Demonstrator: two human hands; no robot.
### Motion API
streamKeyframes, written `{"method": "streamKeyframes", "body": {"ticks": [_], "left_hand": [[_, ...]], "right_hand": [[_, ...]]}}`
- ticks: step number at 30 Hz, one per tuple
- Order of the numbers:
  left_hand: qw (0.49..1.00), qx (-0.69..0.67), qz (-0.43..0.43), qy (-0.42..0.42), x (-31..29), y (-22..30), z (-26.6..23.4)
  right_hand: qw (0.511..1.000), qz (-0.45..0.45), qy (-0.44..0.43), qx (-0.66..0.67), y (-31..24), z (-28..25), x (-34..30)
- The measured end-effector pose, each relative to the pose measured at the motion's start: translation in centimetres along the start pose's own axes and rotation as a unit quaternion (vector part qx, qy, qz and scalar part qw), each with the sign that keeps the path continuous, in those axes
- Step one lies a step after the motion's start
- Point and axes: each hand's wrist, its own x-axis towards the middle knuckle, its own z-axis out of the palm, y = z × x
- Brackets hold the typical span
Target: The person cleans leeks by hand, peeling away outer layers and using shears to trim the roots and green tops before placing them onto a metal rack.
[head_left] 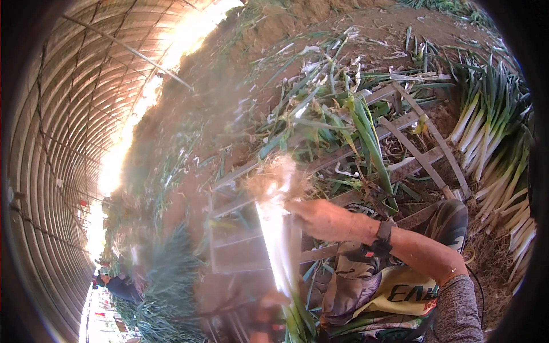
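The right hand (320, 219) gripped a leek (275, 228) (roots up) beside the rack (412, 148), the left hand (269, 308) grasping its base; cleaned leeks (486, 131) lay beyond.

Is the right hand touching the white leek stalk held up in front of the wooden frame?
Touching. The head view shows the right hand meeting the bright white leek stalk just below its roots, no gap visible, though motion blur softens it.

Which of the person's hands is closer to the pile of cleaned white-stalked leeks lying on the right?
Right. The right hand is at the held bright white leek stalk in the middle, well left of the pile of leeks. The left hand is blurred, lower and farther away.
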Motion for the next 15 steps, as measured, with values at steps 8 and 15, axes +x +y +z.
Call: {"method": "streamKeyframes", "body": {"ticks": [8, 15], "left_hand": [[0.999, -0.03, 0.004, -0.024, 1.5, 0.1, 0.6], [0.997, -0.071, 0.002, -0.038, 2.2, -0.3, 0.4]], "right_hand": [[0.997, -0.027, 0.033, -0.061, 0.8, 1.4, 0.7], [0.889, -0.214, 0.075, -0.397, 2.8, 1.8, 0.4]]}}
